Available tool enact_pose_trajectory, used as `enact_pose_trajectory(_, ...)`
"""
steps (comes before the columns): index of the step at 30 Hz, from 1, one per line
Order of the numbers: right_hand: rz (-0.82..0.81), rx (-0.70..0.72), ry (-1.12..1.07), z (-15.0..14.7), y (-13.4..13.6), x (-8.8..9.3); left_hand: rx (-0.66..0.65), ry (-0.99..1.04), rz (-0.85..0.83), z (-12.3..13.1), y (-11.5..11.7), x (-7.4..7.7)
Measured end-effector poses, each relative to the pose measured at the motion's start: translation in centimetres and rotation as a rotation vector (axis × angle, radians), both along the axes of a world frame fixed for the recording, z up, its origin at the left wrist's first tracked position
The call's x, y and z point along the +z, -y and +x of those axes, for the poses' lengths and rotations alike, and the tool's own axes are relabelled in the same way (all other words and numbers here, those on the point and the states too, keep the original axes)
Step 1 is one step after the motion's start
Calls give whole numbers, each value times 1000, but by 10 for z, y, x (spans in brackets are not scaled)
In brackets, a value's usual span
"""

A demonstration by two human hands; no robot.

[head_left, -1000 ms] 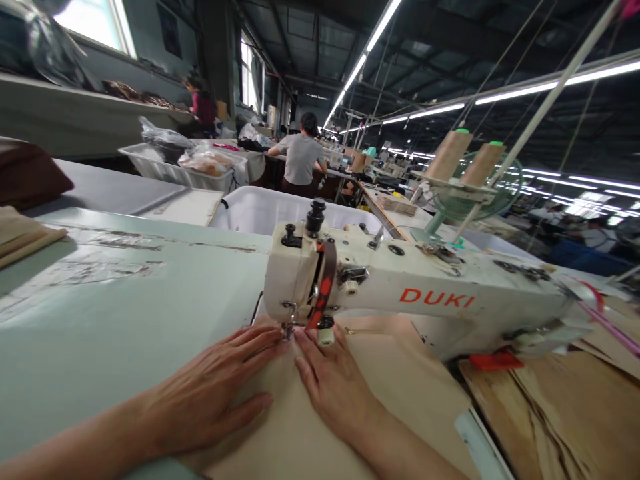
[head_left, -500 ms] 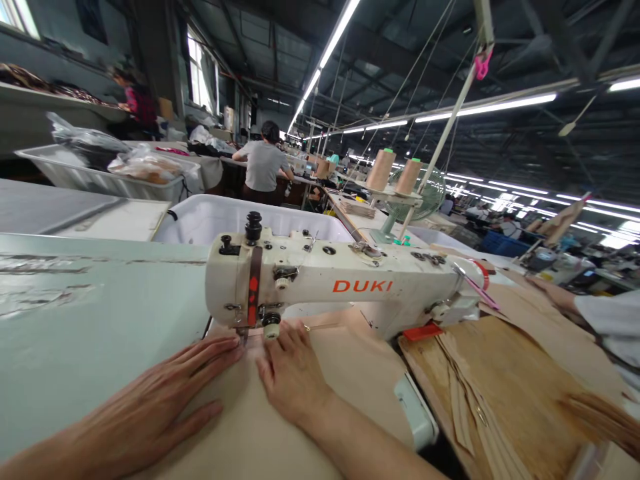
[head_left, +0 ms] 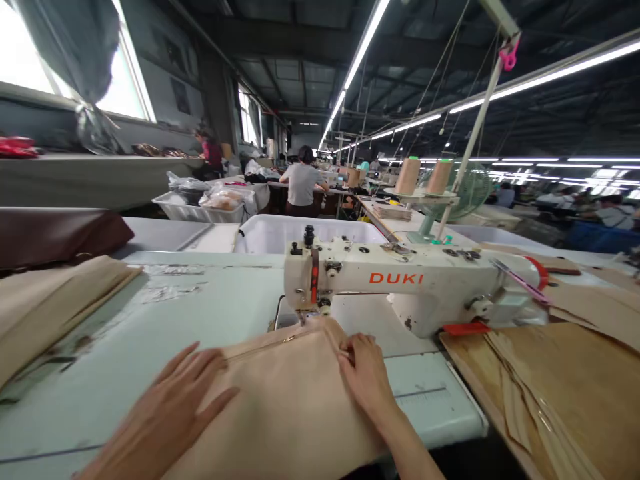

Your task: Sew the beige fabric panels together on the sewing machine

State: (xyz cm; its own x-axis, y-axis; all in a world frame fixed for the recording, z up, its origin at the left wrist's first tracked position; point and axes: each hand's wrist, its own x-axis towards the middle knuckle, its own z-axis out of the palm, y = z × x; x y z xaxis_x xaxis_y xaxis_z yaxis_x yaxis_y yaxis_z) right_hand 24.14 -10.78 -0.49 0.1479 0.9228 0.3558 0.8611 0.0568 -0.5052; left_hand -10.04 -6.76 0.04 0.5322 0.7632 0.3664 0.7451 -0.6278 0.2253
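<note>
A beige fabric piece (head_left: 285, 407) lies on the pale green machine table, its far edge by the needle of the white sewing machine (head_left: 360, 273). A zipper-like strip (head_left: 260, 348) with a small metal pull runs across it near that edge. My left hand (head_left: 173, 400) rests on the fabric's left side, fingers stretched out and thumb apart. At the right edge, near the far corner, my right hand (head_left: 367, 377) has its fingers curled round the folded edge, pinching it. The presser foot (head_left: 303, 318) is close to the fabric's far edge; whether it presses down I cannot tell.
Folded beige fabric (head_left: 55, 307) and dark brown material (head_left: 60, 237) lie at left. A brown board (head_left: 590, 393) with fabric strips stands at right. Behind the machine are a white bin (head_left: 310, 230), thread cones (head_left: 408, 177) and a person (head_left: 301, 183) with their back turned.
The view has swung left. The fabric has turned and its corner has come out from under the machine arm. My hands have drawn back from the needle, the right onto the fabric's right edge.
</note>
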Motion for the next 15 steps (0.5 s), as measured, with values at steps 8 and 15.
enact_pose_trajectory(8, -70, 494, -474, -11, 57, 21, -9, 180, -319, 102, -3, 17)
enact_pose_trajectory(15, -202, 320, -953, -5, 60, 17, -124, 284, -536, 104, 30, 42)
